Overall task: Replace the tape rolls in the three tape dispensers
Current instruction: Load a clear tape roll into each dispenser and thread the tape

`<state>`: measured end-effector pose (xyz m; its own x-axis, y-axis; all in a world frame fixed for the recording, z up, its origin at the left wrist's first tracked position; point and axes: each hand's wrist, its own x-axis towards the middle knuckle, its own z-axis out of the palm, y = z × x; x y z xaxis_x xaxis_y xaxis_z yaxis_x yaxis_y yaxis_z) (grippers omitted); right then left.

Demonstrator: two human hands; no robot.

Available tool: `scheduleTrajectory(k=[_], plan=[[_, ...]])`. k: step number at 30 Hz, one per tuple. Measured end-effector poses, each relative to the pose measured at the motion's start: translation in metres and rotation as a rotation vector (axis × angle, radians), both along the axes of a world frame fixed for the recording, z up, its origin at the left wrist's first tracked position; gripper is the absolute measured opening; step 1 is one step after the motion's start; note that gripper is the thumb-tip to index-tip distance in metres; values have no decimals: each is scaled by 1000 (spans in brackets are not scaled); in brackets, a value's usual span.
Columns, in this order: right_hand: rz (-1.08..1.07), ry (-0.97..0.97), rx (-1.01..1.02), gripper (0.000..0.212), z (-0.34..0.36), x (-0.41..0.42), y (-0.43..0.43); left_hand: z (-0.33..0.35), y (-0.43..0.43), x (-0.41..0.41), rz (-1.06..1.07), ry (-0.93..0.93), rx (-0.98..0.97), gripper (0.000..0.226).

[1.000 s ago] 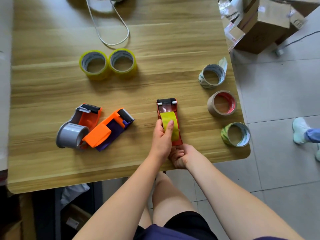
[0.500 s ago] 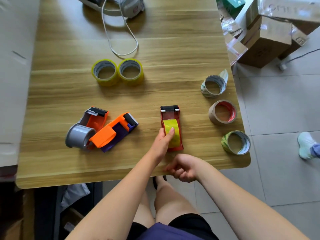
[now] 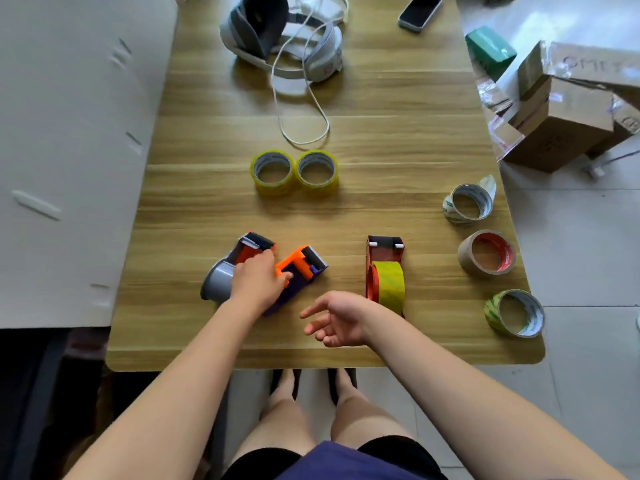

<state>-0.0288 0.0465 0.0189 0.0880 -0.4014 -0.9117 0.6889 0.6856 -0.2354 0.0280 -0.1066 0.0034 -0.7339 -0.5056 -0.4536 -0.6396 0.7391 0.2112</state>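
red dispenser [image 3: 384, 252]: sitting on the wooden surface [image 3: 398, 133] near the front edge, right of centre, with a yellow roll [image 3: 389, 284] loaded in it. Nobody's touching it.

orange dispenser [image 3: 300, 266]: front left of centre, orange body with a purple part, lying at an angle.

grey-roll dispenser [image 3: 247, 249]: right beside the orange one on its left, red-orange frame with a big grey roll [image 3: 217, 282] mounted. The two look like they touch, but the hand covers that spot so can't say for sure.

left hand [image 3: 258, 278]: down on top of those two dispensers, fingers curled over where they meet. Looks like a grip, but which one it's actually got hold of, I can't tell.

right hand [image 3: 337, 318]: empty, fingers loosely spread, palm turned left, over the surface between the orange dispenser and the red one. Not touching anything as far as I can see.

fresh yellow rolls [image 3: 294, 171]: two of them lying flat side by side, touching, mid-surface behind the dispensers.

other rolls: three in a line along the right edge, a whitish-green one [image 3: 467, 204] at the back, a brown one with red inside [image 3: 486, 254] in the middle, a green one [image 3: 514, 313] nearest the front corner.

far end: a grey-white headset [image 3: 280, 36] with a white cable [image 3: 304, 112] looping toward the yellow rolls, plus a phone [image 3: 419, 12].

off the surface: cardboard boxes [image 3: 561, 112] on the floor to the right.
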Motion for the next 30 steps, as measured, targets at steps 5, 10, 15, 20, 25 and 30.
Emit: scheduleTrajectory(k=[5,10,15,20,25,30], plan=[[-160,108,59,10,-1,-15,-21,6,10,4,-123,-1,26,35],[-142,345,155,19,3,-42,-45,17,10,-2,201,198,394,35],[-233,874,125,20,-9,-98,-76,23,-2,-1,744,426,929,31],[458,1526,-2,54,-40,-139,-112,11,-12,-7,976,645,1400,20],[807,1839,82,41,-66,-147,-135,0,-18,-16,1071,742,1486,30],[239,1507,-38,26,-61,-134,-104,16,-20,-12,1108,747,1406,45]])
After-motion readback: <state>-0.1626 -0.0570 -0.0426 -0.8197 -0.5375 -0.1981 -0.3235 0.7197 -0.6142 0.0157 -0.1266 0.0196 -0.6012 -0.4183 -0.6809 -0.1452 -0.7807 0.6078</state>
